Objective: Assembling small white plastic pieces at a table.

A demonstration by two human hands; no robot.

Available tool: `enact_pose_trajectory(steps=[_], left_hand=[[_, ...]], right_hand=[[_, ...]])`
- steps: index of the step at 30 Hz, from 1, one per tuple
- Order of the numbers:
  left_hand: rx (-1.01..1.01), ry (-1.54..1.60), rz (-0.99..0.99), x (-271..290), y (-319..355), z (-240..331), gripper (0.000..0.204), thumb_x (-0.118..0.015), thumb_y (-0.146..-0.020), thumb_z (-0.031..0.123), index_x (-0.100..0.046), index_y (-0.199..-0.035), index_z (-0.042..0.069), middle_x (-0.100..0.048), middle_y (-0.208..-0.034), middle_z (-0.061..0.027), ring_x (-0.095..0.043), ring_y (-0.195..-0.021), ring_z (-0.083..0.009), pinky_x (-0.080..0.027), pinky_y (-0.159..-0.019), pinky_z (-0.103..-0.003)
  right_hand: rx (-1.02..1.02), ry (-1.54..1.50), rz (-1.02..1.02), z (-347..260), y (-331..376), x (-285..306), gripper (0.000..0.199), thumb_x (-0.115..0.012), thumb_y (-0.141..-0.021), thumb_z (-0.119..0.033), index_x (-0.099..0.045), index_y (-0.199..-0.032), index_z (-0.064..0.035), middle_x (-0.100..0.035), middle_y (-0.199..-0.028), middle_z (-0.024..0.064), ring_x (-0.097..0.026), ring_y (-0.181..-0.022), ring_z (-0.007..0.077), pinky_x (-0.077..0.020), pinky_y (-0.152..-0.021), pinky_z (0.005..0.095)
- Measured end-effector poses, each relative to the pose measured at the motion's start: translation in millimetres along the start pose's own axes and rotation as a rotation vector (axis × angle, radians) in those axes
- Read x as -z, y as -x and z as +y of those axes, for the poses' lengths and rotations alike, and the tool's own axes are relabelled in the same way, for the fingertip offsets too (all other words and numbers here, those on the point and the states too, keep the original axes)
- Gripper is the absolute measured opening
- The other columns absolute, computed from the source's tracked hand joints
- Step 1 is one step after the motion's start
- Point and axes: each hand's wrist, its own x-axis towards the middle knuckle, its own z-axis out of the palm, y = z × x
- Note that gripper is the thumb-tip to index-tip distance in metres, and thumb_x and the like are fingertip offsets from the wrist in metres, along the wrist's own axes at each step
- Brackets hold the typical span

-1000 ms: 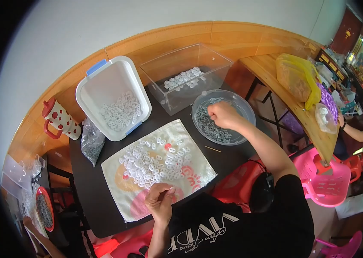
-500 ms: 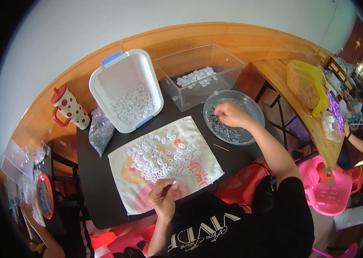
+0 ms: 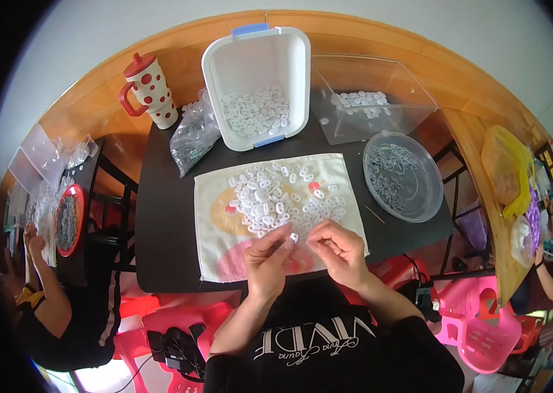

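Observation:
Between the thumb and fingertips of my left hand (image 3: 266, 267) is a small white plastic piece (image 3: 293, 238). My right hand (image 3: 340, 254) is just to its right, thumb and fingers pinched together; whatever they hold is too small to make out. Both hands are over the near part of a patterned cream towel (image 3: 214, 196). A pile of white oval plastic pieces with holes (image 3: 260, 200) covers the towel's middle, and looser ones lie to its right. At the right, a round clear tub (image 3: 418, 211) contains many thin grey metal bits (image 3: 388, 173).
Behind the towel stand a white bin (image 3: 257, 62) with more white pieces, a clear box (image 3: 414, 118), a bag of grey bits (image 3: 191, 141) and a red-dotted tumbler (image 3: 153, 95). A thin stick (image 3: 375, 215) lies beside the tub. Another person's arm (image 3: 51, 281) is at the left.
My right hand has left the round tub and come back beside my left hand. The left hand still pinches the white piece. The whole view has shifted and turned.

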Motion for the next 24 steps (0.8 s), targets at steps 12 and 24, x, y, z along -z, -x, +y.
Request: enact_pose_trajectory(steps=[12,24], left_hand=[[-0.040,0.114,-0.032,-5,6,3,0.022,-0.060,-0.090,-0.010,-0.068,-0.109,-0.002,-0.070,-0.097,-0.0120,-0.066,-0.079,-0.0164,-0.052,-0.067,-0.027],[-0.061,-0.076,-0.050,-8,11,11,0.018,-0.061,-0.088,-0.011,-0.066,-0.103,-0.003,-0.071,-0.085,-0.0134,-0.069,-0.072,-0.0178,-0.055,-0.063,-0.027]], right_hand=[[0.273,0.325,0.199,6,1,-22,0.011,-0.059,-0.087,0.011,-0.062,-0.095,0.0053,-0.061,-0.093,0.0124,-0.056,-0.074,0.0150,-0.0453,-0.066,0.0242],[0.256,0.216,0.278,4,2,-22,0.018,-0.064,-0.086,0.011,-0.062,-0.103,0.0049,-0.065,-0.090,0.0109,-0.059,-0.073,0.0103,-0.0444,-0.062,0.0204]])
